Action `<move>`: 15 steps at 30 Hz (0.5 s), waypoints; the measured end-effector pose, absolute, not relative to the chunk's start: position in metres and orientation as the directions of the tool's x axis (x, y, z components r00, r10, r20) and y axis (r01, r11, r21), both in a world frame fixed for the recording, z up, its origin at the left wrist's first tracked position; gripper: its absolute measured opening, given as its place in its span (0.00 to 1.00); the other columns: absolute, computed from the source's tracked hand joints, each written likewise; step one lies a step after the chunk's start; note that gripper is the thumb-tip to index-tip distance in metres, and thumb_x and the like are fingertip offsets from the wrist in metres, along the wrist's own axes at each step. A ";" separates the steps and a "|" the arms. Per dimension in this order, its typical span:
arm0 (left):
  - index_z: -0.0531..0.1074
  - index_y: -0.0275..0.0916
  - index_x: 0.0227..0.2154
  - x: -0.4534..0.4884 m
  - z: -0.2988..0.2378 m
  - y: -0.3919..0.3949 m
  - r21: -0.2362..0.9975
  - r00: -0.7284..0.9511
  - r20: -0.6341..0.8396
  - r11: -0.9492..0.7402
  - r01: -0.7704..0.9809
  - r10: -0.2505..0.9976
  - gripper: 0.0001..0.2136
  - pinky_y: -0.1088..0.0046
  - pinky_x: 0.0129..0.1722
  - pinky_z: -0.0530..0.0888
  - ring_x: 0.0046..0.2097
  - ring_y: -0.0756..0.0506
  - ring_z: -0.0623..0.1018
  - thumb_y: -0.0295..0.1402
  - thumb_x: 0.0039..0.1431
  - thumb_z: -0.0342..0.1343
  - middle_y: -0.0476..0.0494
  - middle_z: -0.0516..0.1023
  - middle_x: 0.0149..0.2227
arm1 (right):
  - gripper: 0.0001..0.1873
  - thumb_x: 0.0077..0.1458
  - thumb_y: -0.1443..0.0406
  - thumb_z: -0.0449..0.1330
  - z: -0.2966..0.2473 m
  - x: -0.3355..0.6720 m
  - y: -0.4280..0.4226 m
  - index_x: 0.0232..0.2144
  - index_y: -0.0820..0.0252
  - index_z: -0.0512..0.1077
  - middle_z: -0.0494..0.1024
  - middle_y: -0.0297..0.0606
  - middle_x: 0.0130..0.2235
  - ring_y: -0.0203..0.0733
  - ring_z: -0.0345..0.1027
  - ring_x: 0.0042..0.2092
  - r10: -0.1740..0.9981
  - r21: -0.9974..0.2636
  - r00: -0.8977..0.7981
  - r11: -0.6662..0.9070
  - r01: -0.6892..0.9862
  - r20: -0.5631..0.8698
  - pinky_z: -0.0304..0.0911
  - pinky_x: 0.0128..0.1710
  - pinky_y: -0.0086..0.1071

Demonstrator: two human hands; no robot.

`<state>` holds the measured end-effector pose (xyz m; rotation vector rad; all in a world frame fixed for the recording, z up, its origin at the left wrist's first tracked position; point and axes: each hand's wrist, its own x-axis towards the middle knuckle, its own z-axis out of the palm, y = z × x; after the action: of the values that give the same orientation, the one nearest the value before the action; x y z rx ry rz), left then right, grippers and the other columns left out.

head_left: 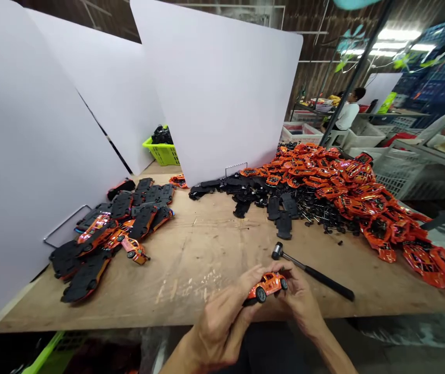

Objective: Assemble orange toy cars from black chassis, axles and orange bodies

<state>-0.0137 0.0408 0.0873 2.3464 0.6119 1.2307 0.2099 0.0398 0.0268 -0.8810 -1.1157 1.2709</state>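
An orange toy car (268, 285) with black wheels is held just above the table's front edge, its side turned toward me. My left hand (228, 306) grips one end of it, fingers over the top and thumb below. At the other end, my right hand (296, 293) has its fingers closed around the car. Behind my right hand lies a hammer (315, 272) with a black handle, its head pointing to the back left. The undersides of my fingers are partly hidden by the car.
Several assembled cars (101, 239), mostly upside down, lie on the left of the wooden table (191, 249). Orange car bodies (335, 182) are heaped at the right, beside wheel axles (318, 208) and black chassis plates (283, 215). White panels (222, 78) stand behind. A person (347, 114) sits farther back.
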 end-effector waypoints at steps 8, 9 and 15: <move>0.67 0.43 0.65 -0.006 0.095 0.042 0.691 0.419 0.587 -0.698 0.186 0.693 0.25 0.70 0.60 0.76 0.59 0.43 0.80 0.22 0.68 0.53 0.40 0.79 0.60 | 0.25 0.48 0.48 0.75 0.041 0.215 0.032 0.45 0.49 0.75 0.76 0.35 0.43 0.41 0.72 0.43 0.993 -0.949 -0.007 0.110 -0.296 0.117 0.70 0.43 0.28; 0.70 0.44 0.63 -0.008 0.090 0.046 0.733 0.414 0.530 -0.645 0.216 0.740 0.22 0.73 0.57 0.77 0.56 0.44 0.82 0.23 0.68 0.54 0.42 0.81 0.58 | 0.24 0.49 0.49 0.75 0.039 0.219 0.033 0.45 0.49 0.76 0.76 0.35 0.43 0.42 0.73 0.44 0.992 -0.962 0.012 0.128 -0.243 0.128 0.70 0.44 0.29; 0.79 0.42 0.44 -0.014 0.047 0.061 0.853 0.347 0.319 -0.427 0.302 0.882 0.09 0.77 0.42 0.79 0.41 0.46 0.85 0.27 0.62 0.62 0.47 0.86 0.42 | 0.16 0.57 0.63 0.70 0.025 0.229 0.033 0.48 0.53 0.76 0.80 0.38 0.47 0.46 0.75 0.52 0.934 -0.912 0.061 0.328 0.245 0.352 0.70 0.54 0.33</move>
<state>-0.0140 0.0608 0.0465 1.9102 1.0337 1.0540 0.2292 0.0330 0.0252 -1.1515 -1.4419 0.7529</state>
